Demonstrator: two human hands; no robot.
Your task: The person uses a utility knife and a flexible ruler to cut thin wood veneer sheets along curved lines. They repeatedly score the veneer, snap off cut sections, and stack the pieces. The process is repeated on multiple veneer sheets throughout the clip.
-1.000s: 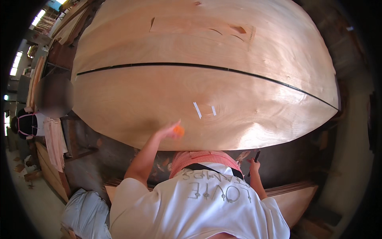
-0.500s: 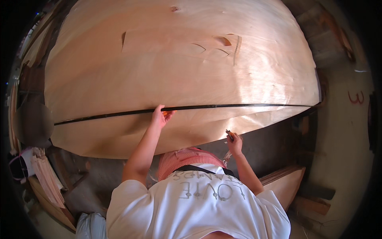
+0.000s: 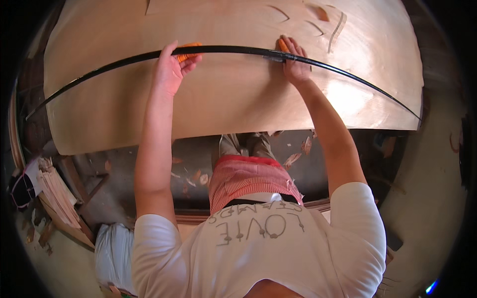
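Note:
A long, thin black strip (image 3: pixel 228 49) spans a broad sheet of pale wood veneer (image 3: pixel 223 99) from left to right, looking bowed in this view. My left hand (image 3: pixel 169 69) is closed round the strip left of its middle, beside an orange grip (image 3: pixel 190 51) that shows above and below the strip. Right of the middle, my right hand (image 3: pixel 297 64) lies at the strip with fingers partly stretched. It keeps an orange-and-black utility knife (image 3: pixel 283 45) under the thumb side; its blade end cannot be made out. Shadows fall on the veneer beneath both forearms.
Curved slits and a torn brown patch (image 3: pixel 318 12) mark the veneer's far right. Wood scraps (image 3: pixel 293 160) litter the floor near my legs. Stacked veneer strips (image 3: pixel 57 191) stand at the left, above a pale plastic sack (image 3: pixel 114 253). A pale wall or panel lies right.
Both hands and the strip have moved farther across the sheet. My right hand has come from the near edge up to the strip. The raised near edge of veneer now looks flatter.

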